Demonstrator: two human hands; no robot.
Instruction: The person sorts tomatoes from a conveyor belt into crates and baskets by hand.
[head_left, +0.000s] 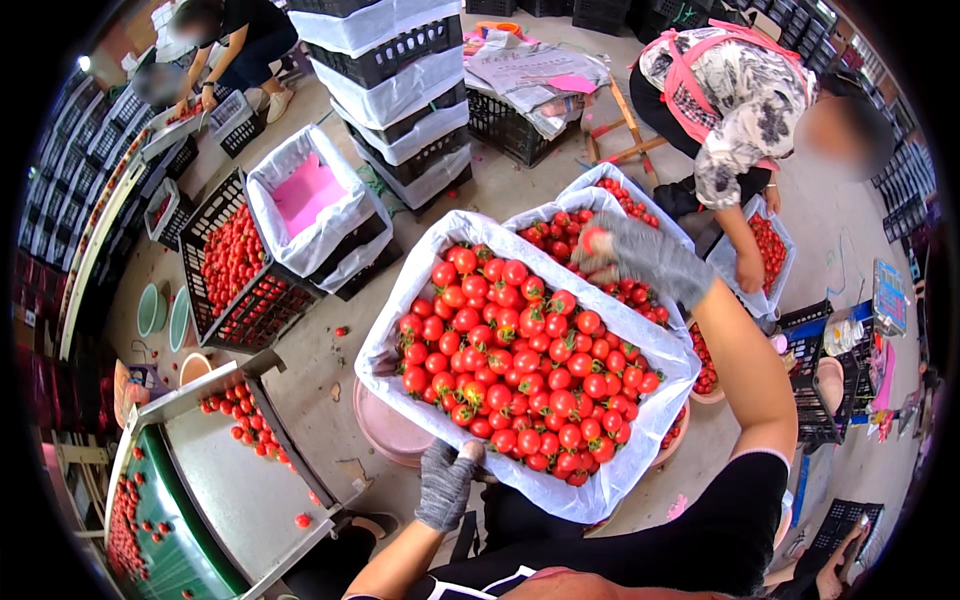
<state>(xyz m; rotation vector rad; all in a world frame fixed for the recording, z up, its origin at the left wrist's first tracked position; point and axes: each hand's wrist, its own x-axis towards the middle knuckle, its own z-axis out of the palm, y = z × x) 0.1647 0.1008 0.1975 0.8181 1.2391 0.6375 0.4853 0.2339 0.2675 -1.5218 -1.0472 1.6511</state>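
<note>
A crate lined with white paper (637, 450) lies tilted before me, filled with red cherry tomatoes (517, 360), some with green stems. My left hand (446, 484), in a grey knit glove with a bare thumb tip, grips the crate's near-left rim. Just beyond stands a second lined crate (585, 199) of cherry tomatoes. Over its contents is my right hand (634, 255), gloved the same way, fingers bent downward. Something red shows by its fingertips; whether a tomato is held I cannot tell.
At left, a metal sorting chute (225, 465) with a green belt (161, 517) carries tomatoes. Behind it stand a black crate of tomatoes (232, 255) and a lined crate with pink paper (307, 195). Stacked crates (397, 90) rise ahead. A co-worker (742, 97) bends over a crate at right.
</note>
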